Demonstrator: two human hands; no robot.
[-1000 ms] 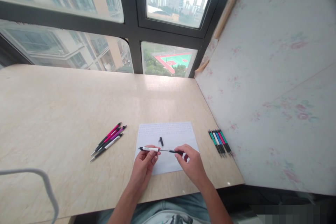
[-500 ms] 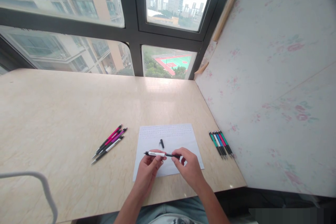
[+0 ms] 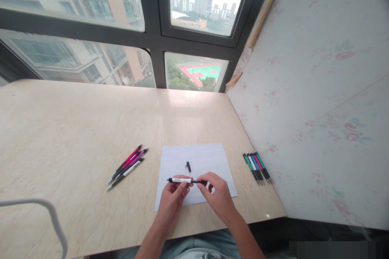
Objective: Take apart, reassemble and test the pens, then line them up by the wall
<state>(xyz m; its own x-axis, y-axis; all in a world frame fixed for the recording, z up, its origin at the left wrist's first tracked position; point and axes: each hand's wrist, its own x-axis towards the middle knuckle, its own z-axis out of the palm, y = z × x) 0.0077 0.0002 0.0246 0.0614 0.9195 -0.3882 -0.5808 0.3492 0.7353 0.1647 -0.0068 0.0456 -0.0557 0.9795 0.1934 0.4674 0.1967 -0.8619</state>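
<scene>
My left hand (image 3: 174, 199) pinches the white barrel of a pen (image 3: 181, 180), its black clicker end pointing left. My right hand (image 3: 217, 194) closes its thumb and fingers on the black grip section (image 3: 203, 183) at the pen's right end. A thin dark piece shows between barrel and grip; whether the two parts touch is too small to tell. Both hands are above a sheet of paper (image 3: 199, 153) with rows of faint writing. On the paper, just beyond the pen, lies a small black pen cap (image 3: 189, 166).
Several pens (image 3: 129, 166) in pink, purple and white lie in a loose bunch at left. Another row of pens (image 3: 256, 166) lies beside the papered wall (image 3: 319, 129). A grey curved tube (image 3: 51, 214) crosses the table's near left corner. Windows (image 3: 197, 40) stand behind the table (image 3: 75, 121).
My right hand has shifted slightly left with the black grip section, narrowing the gap to the white barrel. My left hand keeps its hold, and the cap stays on the paper.
</scene>
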